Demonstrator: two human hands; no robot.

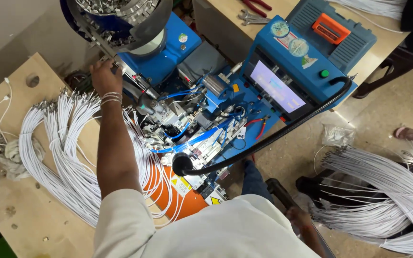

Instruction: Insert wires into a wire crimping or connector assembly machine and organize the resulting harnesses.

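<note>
My left hand point(103, 75), with metal bangles on the wrist, reaches to the far left of a blue machine point(225, 119). Its fingers are curled against the metal feed track point(120, 64) under a round parts bowl point(120, 19); whether they hold anything is hidden. A thick bundle of white cables point(63, 153) lies on the wooden table point(29, 210) beside and under that arm. My right hand point(301, 220) is low at the right, past my white shirt, resting on a dark bar point(277, 190). Its fingers are mostly hidden.
The machine has a lit screen point(277, 87), blue hoses and a black flexible hose point(283, 134) ending in a round head. A blue tool case point(333, 33), pliers and wrenches lie on the far bench. More white cables point(383, 191) hang at right. Another person's foot point(409, 134) is nearby.
</note>
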